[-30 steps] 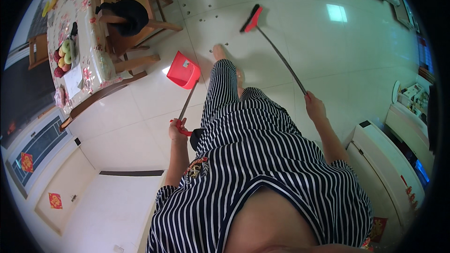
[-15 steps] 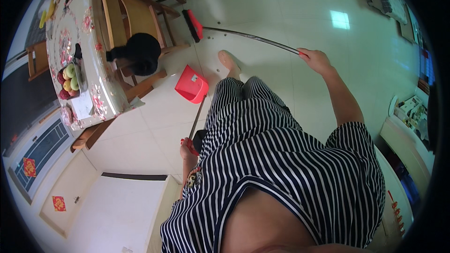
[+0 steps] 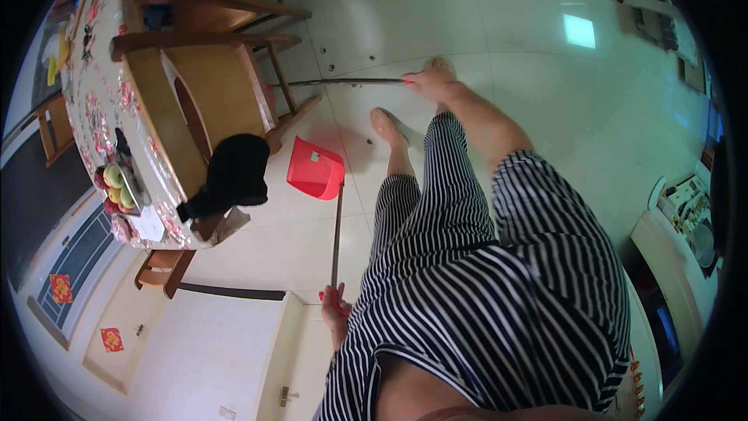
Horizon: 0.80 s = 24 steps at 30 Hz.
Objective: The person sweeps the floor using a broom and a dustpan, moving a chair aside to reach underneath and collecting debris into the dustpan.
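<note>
My right hand (image 3: pixel 433 83) is closed round the red-tipped end of a broom's thin metal stick (image 3: pixel 351 80). The stick runs left across the tiles and in behind the legs of a wooden chair, where the broom head is mostly hidden. Lower down, my left hand (image 3: pixel 336 309) grips the red end of a long dustpan handle (image 3: pixel 337 242). At its far end the red dustpan (image 3: pixel 315 168) rests on the floor beside the chair, its open side toward the left. Several small dark bits (image 3: pixel 372 58) lie scattered on the tiles near the stick and my feet.
A wooden chair (image 3: pixel 226 82) with a black object (image 3: pixel 236 170) over its corner stands against the table (image 3: pixel 156 160), covered in flowered cloth. Fruit (image 3: pixel 117 179) sits on the table. A white cabinet (image 3: pixel 210 351) is at lower left, a counter (image 3: pixel 662 234) at right.
My right hand has swung left, carrying the broom; its red head has gone from the open floor to behind the chair legs. The view has shifted, and both my feet now show.
</note>
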Motion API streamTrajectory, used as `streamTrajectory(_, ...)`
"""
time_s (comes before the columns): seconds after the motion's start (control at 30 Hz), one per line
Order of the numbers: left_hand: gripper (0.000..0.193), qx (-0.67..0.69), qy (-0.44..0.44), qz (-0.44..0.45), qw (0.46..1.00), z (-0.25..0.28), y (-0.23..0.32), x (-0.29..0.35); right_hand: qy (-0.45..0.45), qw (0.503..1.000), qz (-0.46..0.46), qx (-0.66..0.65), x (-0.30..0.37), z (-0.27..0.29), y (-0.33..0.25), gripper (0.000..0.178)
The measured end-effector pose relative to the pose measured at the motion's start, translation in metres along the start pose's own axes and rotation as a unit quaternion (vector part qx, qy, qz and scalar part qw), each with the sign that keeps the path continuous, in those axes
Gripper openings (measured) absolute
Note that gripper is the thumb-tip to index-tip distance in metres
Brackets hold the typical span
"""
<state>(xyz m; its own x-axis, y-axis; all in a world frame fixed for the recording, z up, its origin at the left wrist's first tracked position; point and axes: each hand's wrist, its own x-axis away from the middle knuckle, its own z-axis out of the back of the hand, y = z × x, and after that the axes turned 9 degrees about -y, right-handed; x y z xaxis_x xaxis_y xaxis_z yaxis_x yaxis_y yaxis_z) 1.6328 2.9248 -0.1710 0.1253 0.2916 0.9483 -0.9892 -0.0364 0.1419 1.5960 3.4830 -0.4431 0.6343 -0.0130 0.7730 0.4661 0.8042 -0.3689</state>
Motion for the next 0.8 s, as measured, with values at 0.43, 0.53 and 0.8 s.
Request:
streamTrajectory(0.43,0.017,0.234,0.018,0.068,0.97,-0.041,-0.016,0.047,-0.06,0.997,-0.046,-0.031,-0.039,-0.011,-0.039,0.022)
streamTrajectory(0.53,0.02,0.258,0.015,0.067,0.964,-0.046,-0.027,0.025,-0.013,0.998,-0.068,-0.007,0.007,0.004,0.019,0.025)
streamTrajectory(0.8,0.026,0.281,0.019,0.055,0.958,-0.077,-0.024,-0.048,-0.043,0.988,-0.148,0.006,0.144,0.062,0.136,0.029)
